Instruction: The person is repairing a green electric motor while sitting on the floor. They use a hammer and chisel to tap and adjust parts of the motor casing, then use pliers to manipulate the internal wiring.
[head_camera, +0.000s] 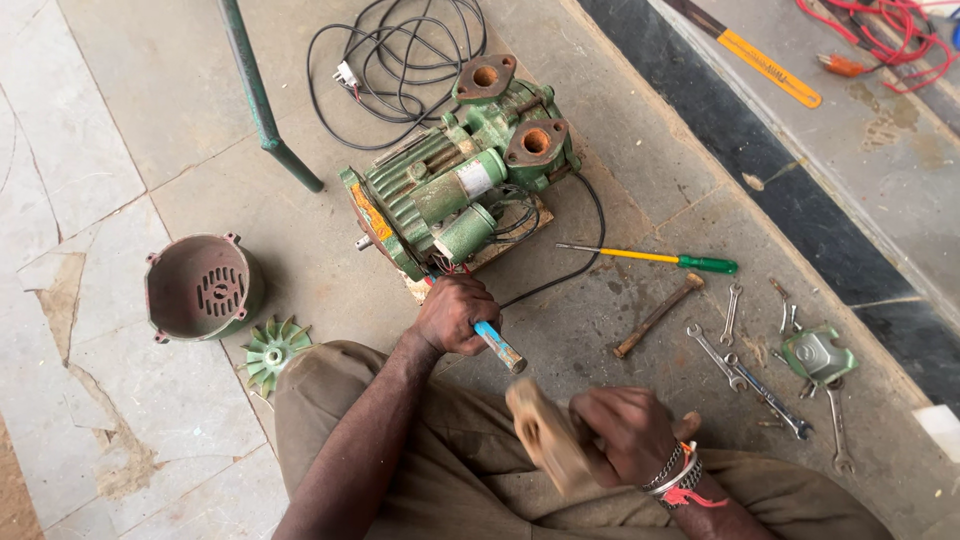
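Note:
A green electric water pump motor (455, 185) lies on a small wooden board on the stone floor. My left hand (455, 312) is shut on a blue-handled tool (498, 346) whose tip is set against the motor's near end. My right hand (625, 435) grips a wooden mallet (545, 435), blurred, just below the tool's handle end. A bracelet and red thread sit on my right wrist.
A removed fan cover (200, 287) and green fan (272, 352) lie at left. A black cable (395, 60) coils behind the motor. A green-handled screwdriver (655, 258), rusty hammer (658, 314), several spanners (730, 355) and a small green cover (818, 355) lie right. A green metal leg (262, 100) stands upper left.

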